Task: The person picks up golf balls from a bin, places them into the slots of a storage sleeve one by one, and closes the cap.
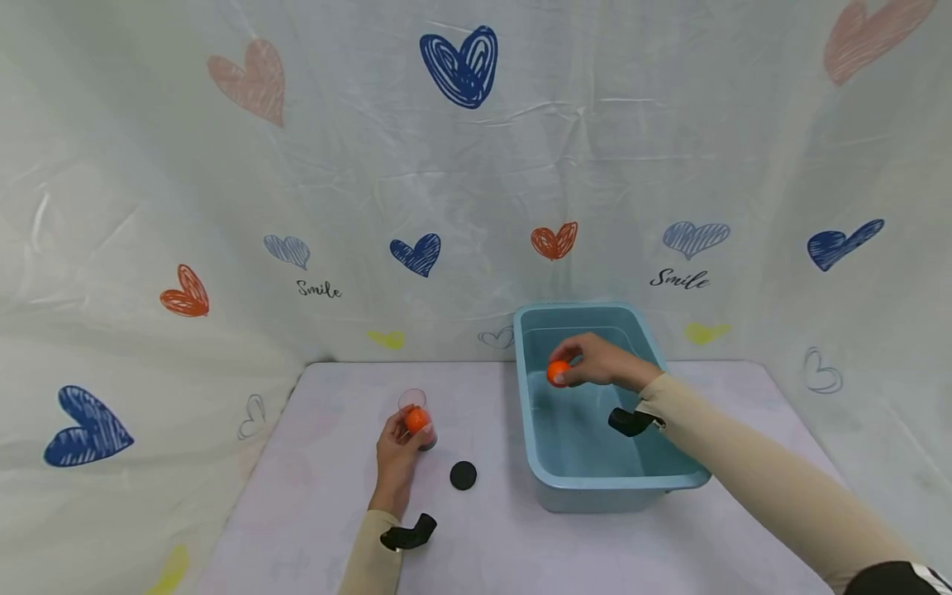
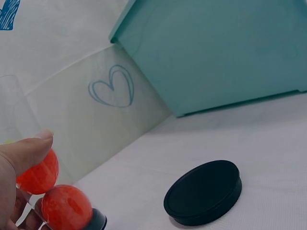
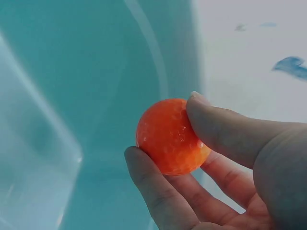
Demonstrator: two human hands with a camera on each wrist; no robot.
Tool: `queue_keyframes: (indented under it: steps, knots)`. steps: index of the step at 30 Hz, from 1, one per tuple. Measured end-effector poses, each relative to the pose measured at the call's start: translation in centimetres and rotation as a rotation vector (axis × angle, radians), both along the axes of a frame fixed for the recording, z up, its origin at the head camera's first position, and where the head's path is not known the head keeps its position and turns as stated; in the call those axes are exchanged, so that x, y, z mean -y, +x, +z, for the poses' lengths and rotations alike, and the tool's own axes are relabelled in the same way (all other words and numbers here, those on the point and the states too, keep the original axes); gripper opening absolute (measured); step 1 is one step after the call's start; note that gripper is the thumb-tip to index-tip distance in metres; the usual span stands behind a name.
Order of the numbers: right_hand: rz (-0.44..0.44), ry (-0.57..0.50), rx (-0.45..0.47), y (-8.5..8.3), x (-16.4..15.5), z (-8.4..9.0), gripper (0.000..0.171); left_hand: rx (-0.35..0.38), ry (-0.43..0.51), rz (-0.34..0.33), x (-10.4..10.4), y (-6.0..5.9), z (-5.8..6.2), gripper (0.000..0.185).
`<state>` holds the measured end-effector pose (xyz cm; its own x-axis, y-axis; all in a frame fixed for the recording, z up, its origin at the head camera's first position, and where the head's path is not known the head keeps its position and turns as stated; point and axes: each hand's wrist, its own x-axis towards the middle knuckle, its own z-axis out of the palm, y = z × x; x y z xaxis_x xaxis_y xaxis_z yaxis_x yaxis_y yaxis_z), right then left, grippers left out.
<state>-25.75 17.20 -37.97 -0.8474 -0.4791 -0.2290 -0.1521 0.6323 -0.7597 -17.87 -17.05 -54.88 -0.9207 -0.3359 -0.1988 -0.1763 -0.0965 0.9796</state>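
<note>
A: On the white table (image 1: 312, 512), a teal tub (image 1: 595, 483) stands to the right, in front of a heart-print backdrop (image 1: 461, 165). What is in it?

B: Nothing lies on its floor that the head view shows. The right hand (image 1: 604, 362) hangs over the tub's open top, pinching an orange ball (image 1: 557, 373) between thumb and fingertips.

A: And the other container?

B: A clear cup (image 1: 415, 413) stands upright, left of the tub and well apart from it. The left hand (image 1: 397, 453) is curled round it. An orange ball shows inside it from the head view; the left wrist view shows two balls (image 2: 45, 189) stacked there, the thumb pressed across the upper one.

A: The black disc?

B: A black lid (image 1: 463, 475) lies flat on the table, just right of the cup, touching neither it nor the tub.

A: What do the wrist views add?

B: The right wrist view shows the grip up close: thumb on top of the ball, two fingers under it, teal wall behind. The left wrist view shows the tub's outer wall and a dark base under the lower ball, which the head view leaves too small to tell.
</note>
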Motion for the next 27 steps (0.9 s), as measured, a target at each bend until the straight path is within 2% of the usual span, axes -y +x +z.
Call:
queue_keyframes:
  steps: [7, 13, 18, 27]
  knots:
    - [0.018, -0.074, -0.084, 2.9, -0.6, 1.5, 0.037, 0.007, -0.003, 0.003, 0.2, -0.1, 0.1, 0.057]
    - [-0.007, -0.169, -0.164, 5.3, -0.7, 1.6, 0.037, 0.006, -0.009, -0.011, 0.5, 0.0, -0.1, 0.057]
    - [-0.048, -0.264, -0.156, 7.5, -0.2, 1.1, 0.037, 0.022, -0.005, -0.008, 0.5, 0.2, -0.4, 0.056]
    - [-0.119, -0.432, -0.131, 10.6, 1.7, 1.1, 0.04, 0.003, -0.008, 0.008, 0.0, 0.1, -0.1, 0.055]
